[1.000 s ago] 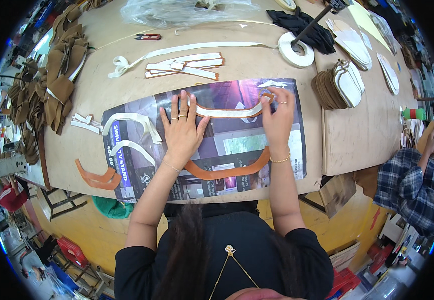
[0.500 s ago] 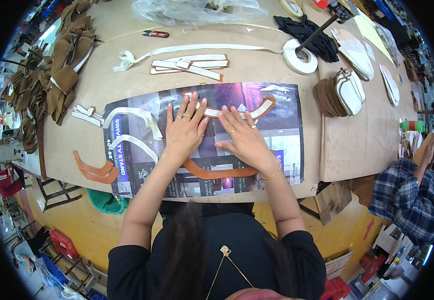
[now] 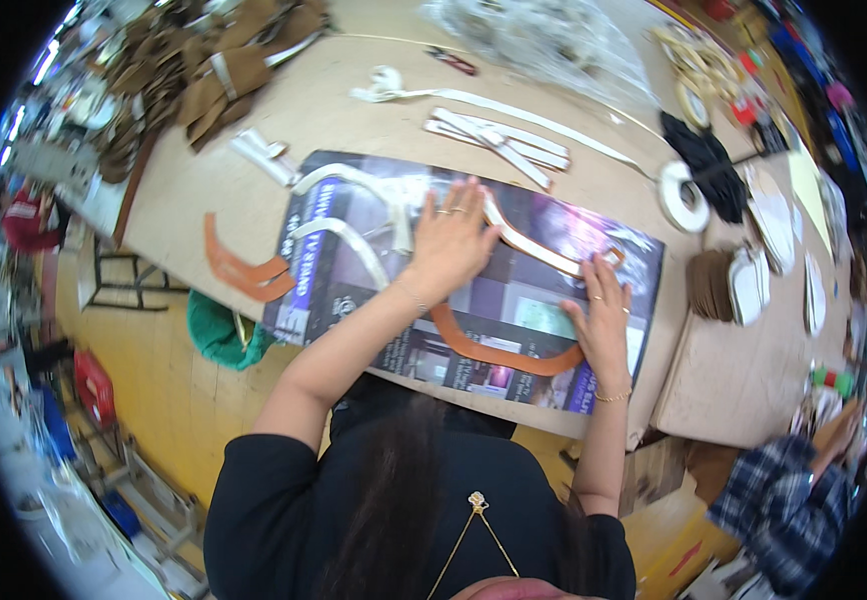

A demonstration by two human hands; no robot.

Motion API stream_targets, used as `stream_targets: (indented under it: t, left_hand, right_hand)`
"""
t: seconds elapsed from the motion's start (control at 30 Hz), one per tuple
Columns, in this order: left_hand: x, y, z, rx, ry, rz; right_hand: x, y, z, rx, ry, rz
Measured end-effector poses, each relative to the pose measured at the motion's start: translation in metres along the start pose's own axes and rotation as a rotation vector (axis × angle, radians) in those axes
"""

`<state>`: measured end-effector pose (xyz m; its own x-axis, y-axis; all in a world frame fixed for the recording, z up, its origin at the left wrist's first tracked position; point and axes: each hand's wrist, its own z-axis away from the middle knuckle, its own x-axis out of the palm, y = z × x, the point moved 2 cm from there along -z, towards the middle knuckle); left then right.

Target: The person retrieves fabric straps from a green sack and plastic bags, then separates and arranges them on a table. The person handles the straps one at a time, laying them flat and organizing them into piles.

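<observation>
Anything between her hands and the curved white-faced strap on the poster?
Nothing visible. The left hand lies flat on the curved strap, and the right hand presses the printed sheet by the strap's far end.

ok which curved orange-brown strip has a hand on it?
The long one on the printed sheet, nearest the person: the curved strip, with the right hand on its right end. The two strips left of the sheet lie untouched.

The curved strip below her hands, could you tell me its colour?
Orange-brown curved strip, seen from the head view.
</observation>
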<state>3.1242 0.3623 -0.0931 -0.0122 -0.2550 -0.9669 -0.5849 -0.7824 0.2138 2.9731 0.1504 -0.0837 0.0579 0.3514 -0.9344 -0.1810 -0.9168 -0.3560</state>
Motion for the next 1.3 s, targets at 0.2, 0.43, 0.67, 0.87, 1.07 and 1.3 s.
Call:
stream_targets:
  t: [0.2,0.43,0.67,0.87,1.07,1.3]
  left_hand:
    - [-0.075,-0.033,0.024,-0.009,0.372,0.427]
    - [-0.095,-0.183,0.094,-0.513,0.214,0.369]
    - [-0.072,-0.192,0.109,-0.494,0.132,0.331]
    - [-0.069,-0.197,0.112,-0.581,0.212,0.799]
    - [-0.076,-0.200,0.114,-0.707,0.168,0.751]
    - [-0.063,-0.210,0.115,-0.576,0.280,0.495]
  right_hand:
    - [-0.019,-0.026,-0.013,-0.021,0.255,-0.013]
    - [-0.018,-0.078,-0.019,-0.082,0.315,-0.294]
    - [-0.014,-0.129,-0.025,-0.219,0.184,-0.470]
    - [-0.002,-0.157,-0.027,-0.334,0.134,-0.536]
    - [0.002,-0.162,-0.025,-0.352,0.094,-0.518]
    - [0.004,-0.162,-0.023,-0.293,0.070,-0.541]
